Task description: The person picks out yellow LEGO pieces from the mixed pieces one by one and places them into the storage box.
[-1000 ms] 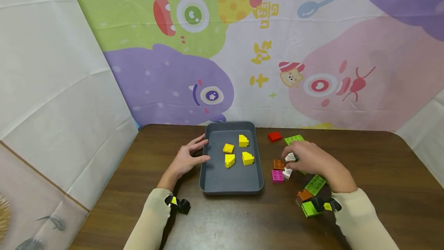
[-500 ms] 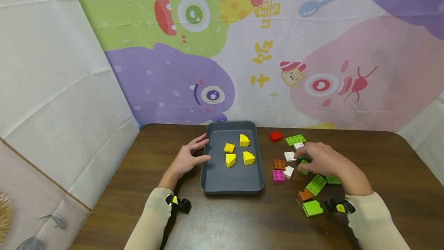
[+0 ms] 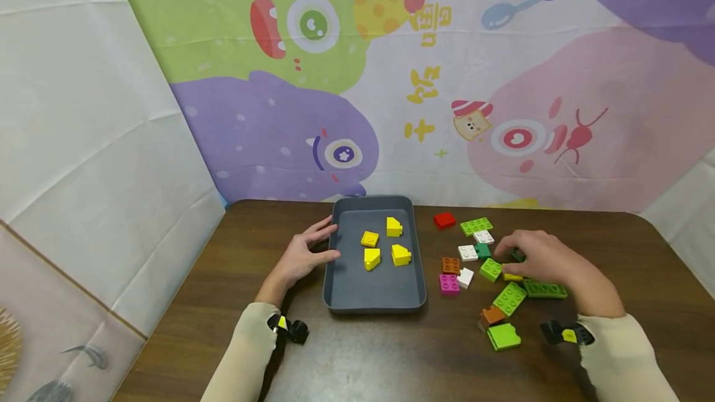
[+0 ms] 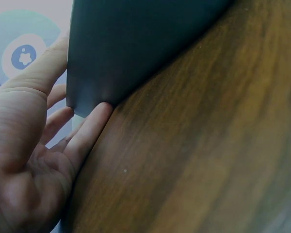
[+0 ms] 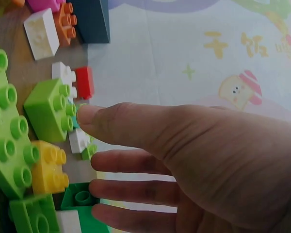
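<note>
Fingers spread, my left hand (image 3: 296, 259) rests against the left side of a dark grey tray (image 3: 374, 299); its fingertips touch the tray wall (image 4: 94, 92) in the left wrist view. Several yellow bricks (image 3: 371, 258) lie inside the tray. My right hand (image 3: 544, 259) hovers over the loose building bricks on the right, its fingers stretched out and holding nothing. Close to its thumb are a light green brick (image 5: 48, 107) and a yellow brick (image 5: 49, 167). A dark green brick (image 5: 89, 206) lies by the other fingertips, partly hidden by the hand in the head view.
Beside the tray lie a red brick (image 3: 444, 220), white bricks (image 3: 467, 253), a brown brick (image 3: 450, 265) and a pink brick (image 3: 449, 284). Nearer the front are green plates (image 3: 509, 298), an orange brick (image 3: 492, 316) and a lime piece (image 3: 504, 337). A printed cloth (image 3: 413, 166) hangs behind the table.
My right hand has moved right across the bricks, off the white ones, uncovering white, green and yellow bricks. My left hand and the tray have stayed in place.
</note>
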Available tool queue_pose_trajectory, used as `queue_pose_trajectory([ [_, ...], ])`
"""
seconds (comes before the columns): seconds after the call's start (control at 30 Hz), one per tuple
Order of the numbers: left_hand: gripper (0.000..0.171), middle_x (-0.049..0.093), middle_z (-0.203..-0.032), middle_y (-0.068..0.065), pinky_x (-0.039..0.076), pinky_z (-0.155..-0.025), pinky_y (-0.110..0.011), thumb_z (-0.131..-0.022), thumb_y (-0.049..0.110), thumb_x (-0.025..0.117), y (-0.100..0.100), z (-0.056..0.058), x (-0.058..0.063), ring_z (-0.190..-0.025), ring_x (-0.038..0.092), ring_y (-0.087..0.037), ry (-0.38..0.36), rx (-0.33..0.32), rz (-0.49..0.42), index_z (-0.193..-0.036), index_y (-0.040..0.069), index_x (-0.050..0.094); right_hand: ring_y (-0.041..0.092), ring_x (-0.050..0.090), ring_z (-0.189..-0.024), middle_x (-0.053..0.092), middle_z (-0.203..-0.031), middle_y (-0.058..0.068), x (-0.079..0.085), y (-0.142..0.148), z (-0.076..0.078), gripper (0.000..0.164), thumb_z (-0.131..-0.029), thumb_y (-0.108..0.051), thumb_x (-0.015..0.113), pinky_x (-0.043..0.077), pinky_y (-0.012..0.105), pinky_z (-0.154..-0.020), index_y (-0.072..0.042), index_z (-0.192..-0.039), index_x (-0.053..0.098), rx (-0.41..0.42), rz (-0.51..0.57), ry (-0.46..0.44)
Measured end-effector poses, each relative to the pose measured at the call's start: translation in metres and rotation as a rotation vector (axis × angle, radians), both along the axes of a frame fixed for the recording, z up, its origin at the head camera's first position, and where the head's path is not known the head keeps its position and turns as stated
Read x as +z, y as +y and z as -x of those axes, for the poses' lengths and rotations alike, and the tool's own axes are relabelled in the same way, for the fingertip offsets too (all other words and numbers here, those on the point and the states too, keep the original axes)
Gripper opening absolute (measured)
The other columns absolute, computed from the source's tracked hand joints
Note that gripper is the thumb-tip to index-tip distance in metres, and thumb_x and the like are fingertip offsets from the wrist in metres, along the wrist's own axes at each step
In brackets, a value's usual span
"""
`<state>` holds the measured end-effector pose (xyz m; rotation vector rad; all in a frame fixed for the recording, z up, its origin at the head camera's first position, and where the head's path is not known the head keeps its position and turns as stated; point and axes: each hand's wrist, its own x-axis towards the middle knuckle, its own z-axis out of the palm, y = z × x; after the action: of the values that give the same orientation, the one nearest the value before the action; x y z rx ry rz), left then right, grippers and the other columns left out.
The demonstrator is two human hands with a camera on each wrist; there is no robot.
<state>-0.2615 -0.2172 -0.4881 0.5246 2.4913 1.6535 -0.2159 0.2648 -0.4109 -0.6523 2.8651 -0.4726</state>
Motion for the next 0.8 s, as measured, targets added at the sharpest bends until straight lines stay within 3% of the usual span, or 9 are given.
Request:
queue_pose_trajectory([
  [0.13, 0.069, 0.032, -0.165, -0.006, 0.033, -0.116, -0.061, -0.086, 0.021, 0.080, -0.003, 0.007, -0.013, -0.143, 0.040, -0.036, 0.010, 0.009, -0.013, -0.147, 0.007, 0.051, 0.029, 0.064, -0.097, 0.073, -0.105, 0.007, -0.001, 0.006, 0.000, 0.022, -0.083, -0.018, 0.081, 0.057, 0.056, -0.085, -0.016, -0.105, 0.077, -0.012, -0.004, 0.006],
  [0.37, 0.069, 0.037, -0.163, 0.000, 0.038, -0.114, -0.058, -0.083, 0.027, 0.082, -0.002, 0.007, -0.014, -0.140, 0.046, -0.031, 0.028, 0.020, -0.016, -0.144, 0.009, 0.055, 0.031, 0.064, -0.098, 0.072, -0.107, 0.008, -0.003, 0.006, 0.001, 0.028, -0.081, -0.018, 0.083, 0.056, 0.057, -0.086, -0.014, -0.108, 0.077, -0.011, -0.016, 0.012],
  [0.6, 0.068, 0.032, -0.163, -0.016, 0.037, -0.113, -0.060, -0.086, 0.017, 0.079, 0.006, -0.011, 0.017, -0.140, 0.043, -0.039, 0.013, -0.016, -0.014, -0.145, -0.001, 0.051, 0.027, 0.062, -0.091, 0.068, -0.103, 0.007, -0.008, 0.006, 0.001, 0.026, -0.078, -0.018, 0.085, 0.057, 0.055, -0.082, -0.016, -0.104, 0.078, -0.020, -0.018, 0.025],
  [0.8, 0.068, 0.031, -0.164, -0.015, 0.035, -0.115, -0.062, -0.087, 0.019, 0.079, 0.004, -0.011, 0.017, -0.141, 0.042, -0.040, 0.011, -0.019, -0.006, -0.145, -0.001, 0.050, 0.026, 0.061, -0.089, 0.066, -0.100, 0.007, -0.011, 0.005, 0.003, 0.025, -0.076, -0.020, 0.086, 0.056, 0.054, -0.080, -0.017, -0.100, 0.078, -0.016, -0.030, 0.025],
])
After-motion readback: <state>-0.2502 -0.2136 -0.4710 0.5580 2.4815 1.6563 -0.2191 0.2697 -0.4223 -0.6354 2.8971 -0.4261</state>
